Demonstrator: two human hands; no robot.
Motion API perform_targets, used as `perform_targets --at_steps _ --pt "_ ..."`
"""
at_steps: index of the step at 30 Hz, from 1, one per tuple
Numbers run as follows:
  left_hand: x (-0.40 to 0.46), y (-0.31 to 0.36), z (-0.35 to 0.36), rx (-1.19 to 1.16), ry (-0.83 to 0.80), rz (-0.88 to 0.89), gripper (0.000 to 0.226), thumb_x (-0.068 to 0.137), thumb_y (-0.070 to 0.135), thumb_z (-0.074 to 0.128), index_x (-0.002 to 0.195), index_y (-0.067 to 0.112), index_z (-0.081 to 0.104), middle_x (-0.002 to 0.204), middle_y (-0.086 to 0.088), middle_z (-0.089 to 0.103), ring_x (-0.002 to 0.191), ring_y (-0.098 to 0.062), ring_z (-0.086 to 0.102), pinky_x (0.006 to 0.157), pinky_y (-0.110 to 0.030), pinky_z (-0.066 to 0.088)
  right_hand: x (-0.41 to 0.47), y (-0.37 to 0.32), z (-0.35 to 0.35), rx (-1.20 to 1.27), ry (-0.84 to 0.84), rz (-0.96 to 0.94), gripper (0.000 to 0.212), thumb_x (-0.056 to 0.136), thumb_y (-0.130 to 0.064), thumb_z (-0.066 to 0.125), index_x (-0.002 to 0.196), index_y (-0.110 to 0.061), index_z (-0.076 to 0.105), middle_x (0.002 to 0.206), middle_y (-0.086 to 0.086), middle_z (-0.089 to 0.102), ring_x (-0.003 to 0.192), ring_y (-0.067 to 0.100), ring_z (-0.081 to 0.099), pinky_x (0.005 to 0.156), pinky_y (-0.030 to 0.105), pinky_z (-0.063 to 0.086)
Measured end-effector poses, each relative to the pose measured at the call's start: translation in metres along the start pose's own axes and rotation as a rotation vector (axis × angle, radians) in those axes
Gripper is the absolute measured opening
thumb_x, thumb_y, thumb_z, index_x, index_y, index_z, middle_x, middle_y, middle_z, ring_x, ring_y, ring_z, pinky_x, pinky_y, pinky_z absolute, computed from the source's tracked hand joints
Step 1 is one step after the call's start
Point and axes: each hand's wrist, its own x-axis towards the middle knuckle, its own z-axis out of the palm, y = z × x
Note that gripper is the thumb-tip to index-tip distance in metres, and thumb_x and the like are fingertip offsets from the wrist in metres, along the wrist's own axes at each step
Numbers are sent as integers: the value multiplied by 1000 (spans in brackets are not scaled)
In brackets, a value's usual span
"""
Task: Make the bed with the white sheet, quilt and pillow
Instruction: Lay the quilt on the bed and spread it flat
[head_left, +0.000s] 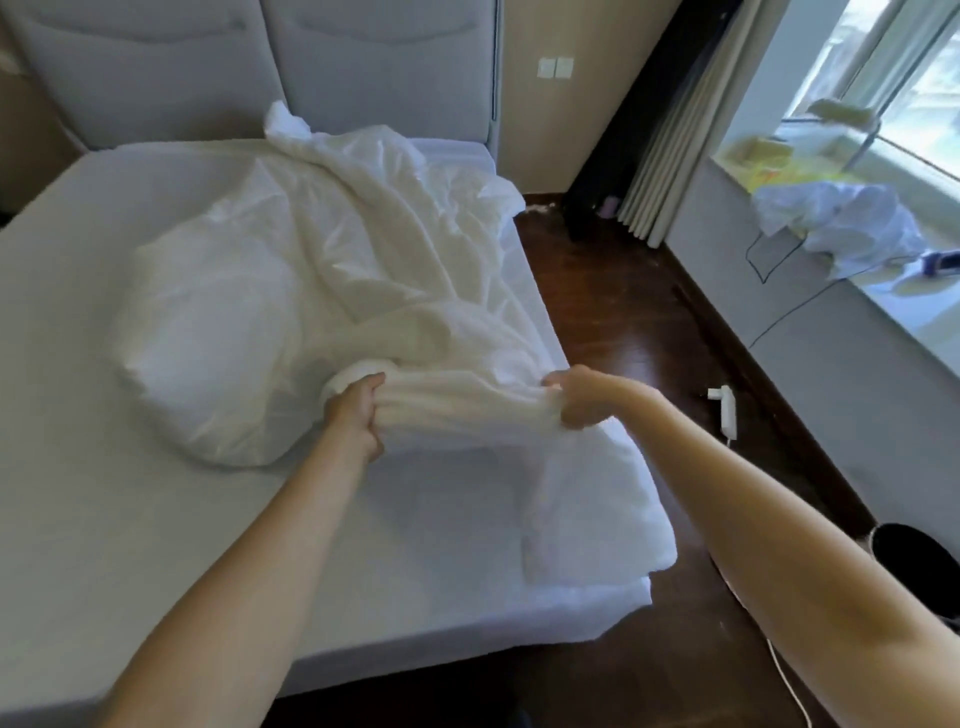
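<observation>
1. The left hand (355, 415) grips the bunched white quilt (374, 249).
2. The right hand (576, 397) grips the same edge.
3. The quilt lies crumpled on the bed (78, 364), partly over the pillow (208, 332).

Daylight floods from the window (893, 93) at right, overexposed; edges bend, and the whole picture seems slightly soft.

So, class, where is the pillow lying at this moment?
In the head view the pillow lies on the bed, left of centre, beside the bunched quilt that covers its right edge, just beyond the left hand.
</observation>
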Motion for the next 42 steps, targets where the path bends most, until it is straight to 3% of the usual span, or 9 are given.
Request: perform_targets --at_steps 4,6,8,16,24,28,33,36,42 --pt "-76 26 9 221 -300 119 33 95 23 53 121 3 60 114 -16 66 93 -28 67 77 -36 56 -22 -126 44 320 234 -245 115 69 -35 76 150 -33 -7 158 4 9 145 23 11 114 52 15" --pt "-100 42 -5 396 -355 251 22 94 14 55 111 2 64 111 -19 67 99 -31 64 88 -39 51 -18 -170 56 496 431 -284 78 71 -26 71 140 -22 35 136 9 50 125 27 47 98 40 40" --pt "-104 62 -29 419 -407 275 21 93 22 55 105 7 65 109 -16 67 99 -29 63 87 -41 49 -15 -187 54 661 639 -233 6 71 -8 57 73 -14 58 73 5 64 79 27 62 61 29 41" --pt "-36 37 -75 -212 -217 -200 55 75 67 46 100 23 66 95 -7 66 88 -27 60 78 -35 48 -21 -197 53 812 630 -318 31 58 8 40 49 -17 26 56 -8 25 67 7 29 49 21 16" --pt "19 98 -131 -8 81 255 36 95 25 54 127 8 54 112 -9 60 85 -22 60 72 -35 51 -22 -146 43 184 339 284 25 76 -3 52 94 -19 60 98 7 62 95 32 58 70 35 48" --pt "-20 134 -137 594 -101 615 33 91 26 60 112 1 64 110 -13 66 100 -24 63 89 -35 49 -29 -205 6 724 -196 45 85 83 8 56 149 -31 21 154 8 24 143 30 21 114 44 21" --pt "-83 141 -166 650 -400 841 13 90 12 62 101 11 68 96 -2 68 89 -10 65 82 -26 49 -21 -348 2 567 186 -253 82 74 -6 70 145 -20 30 129 0 44 120 19 40 104 38 36" --pt "-86 160 -217 576 -530 1111 31 85 5 55 111 22 61 114 1 62 106 0 57 97 -15 41 -17 -393 8 804 592 -181 18 70 6 53 66 -9 61 69 5 55 69 20 53 61 35 45" --pt "-24 126 -277 1103 242 1388 50 68 29 60 109 8 42 103 -26 62 99 -38 58 88 -45 48 -39 -462 15 857 691 -135 37 65 13 39 48 -17 52 52 -1 49 54 13 50 49 24 37"
